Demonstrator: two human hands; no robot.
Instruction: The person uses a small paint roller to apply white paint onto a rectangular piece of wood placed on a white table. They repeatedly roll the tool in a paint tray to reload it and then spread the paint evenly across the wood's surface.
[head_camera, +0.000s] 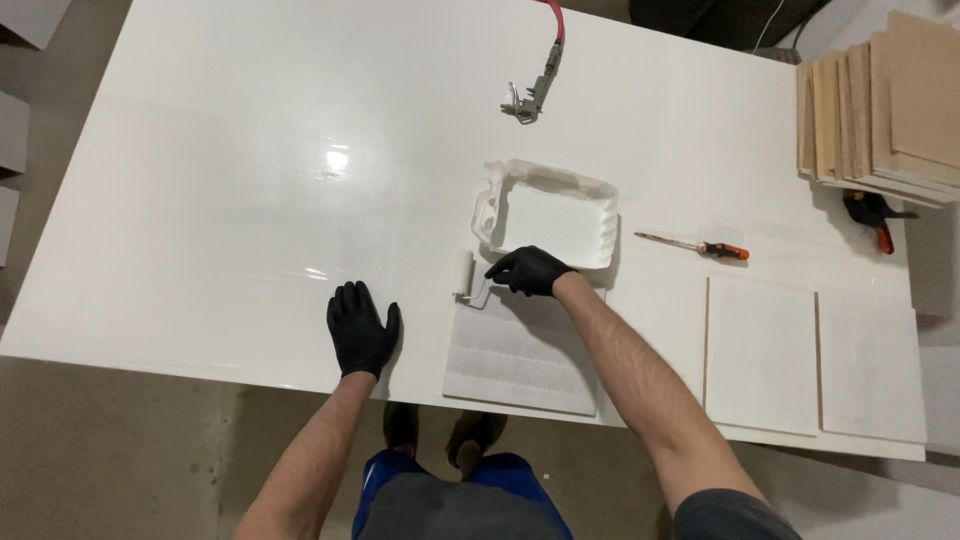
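My right hand (530, 270), in a black glove, grips the handle of a small white paint roller (463, 275). The roller head lies just off the upper left corner of a white painted square panel (520, 355). Right behind my hand stands a white paint tray (548, 212) with white paint in it. My left hand (361, 328), also in a black glove, rests flat with fingers spread on the glossy white table (250, 180), to the left of the panel.
Two more white square panels (762, 355) (868, 365) lie to the right, near the front edge. An orange-handled screwdriver (700, 247) lies beside the tray. A spray gun with a red hose (530, 95) lies farther back. Stacked boards (880, 100) and an orange clamp (875, 212) stand at the far right.
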